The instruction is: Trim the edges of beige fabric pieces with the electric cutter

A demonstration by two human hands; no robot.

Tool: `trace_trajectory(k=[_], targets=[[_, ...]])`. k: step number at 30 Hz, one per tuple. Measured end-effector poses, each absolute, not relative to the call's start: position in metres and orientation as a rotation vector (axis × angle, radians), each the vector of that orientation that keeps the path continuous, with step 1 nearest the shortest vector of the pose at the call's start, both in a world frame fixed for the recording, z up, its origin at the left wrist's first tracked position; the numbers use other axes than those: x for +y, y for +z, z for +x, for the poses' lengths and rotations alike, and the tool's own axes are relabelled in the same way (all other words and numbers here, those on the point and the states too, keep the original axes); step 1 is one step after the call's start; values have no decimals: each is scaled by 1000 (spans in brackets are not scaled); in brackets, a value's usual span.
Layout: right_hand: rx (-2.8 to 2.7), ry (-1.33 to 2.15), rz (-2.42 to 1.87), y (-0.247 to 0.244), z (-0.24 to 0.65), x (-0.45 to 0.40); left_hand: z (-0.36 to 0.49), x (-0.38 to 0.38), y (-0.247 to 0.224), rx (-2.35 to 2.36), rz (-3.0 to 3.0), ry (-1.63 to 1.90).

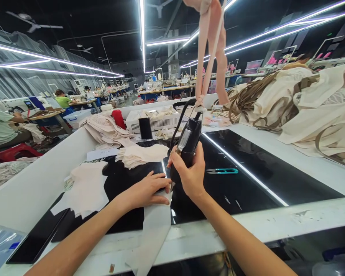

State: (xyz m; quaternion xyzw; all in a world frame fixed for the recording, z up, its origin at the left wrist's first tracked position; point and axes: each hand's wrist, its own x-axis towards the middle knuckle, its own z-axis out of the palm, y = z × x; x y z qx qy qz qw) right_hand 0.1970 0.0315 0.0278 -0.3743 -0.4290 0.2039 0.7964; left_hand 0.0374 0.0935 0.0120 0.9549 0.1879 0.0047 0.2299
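My right hand (189, 170) is wrapped round a black hand-held power tool (190, 134) with a metal plate on its side. The tool is held upright, hanging from knotted pink cloth strips (208, 50); its lower end is hidden behind my fingers. My left hand (153, 189) lies flat, fingers stretched, on a pale strip of fabric (156, 226) right beside the tool. The strip runs over the front edge of the table. Stacked cut pale fabric pieces (143, 154) lie just behind, and further pieces (86, 188) lie to the left.
Teal thread snips (222, 171) rest on the black glossy board (255, 188), right of my hand. Behind stand a phone (145, 128), a white vented box (158, 122) and a red spool (119, 119). Garments (313, 103) are heaped at right. A seated person (2, 126) is at far left.
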Motion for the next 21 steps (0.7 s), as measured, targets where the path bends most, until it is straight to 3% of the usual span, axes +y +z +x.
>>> trace_trajectory(k=[21], targets=[[-929, 434, -771, 22, 199, 23, 39, 94, 15, 504, 2596, -24]])
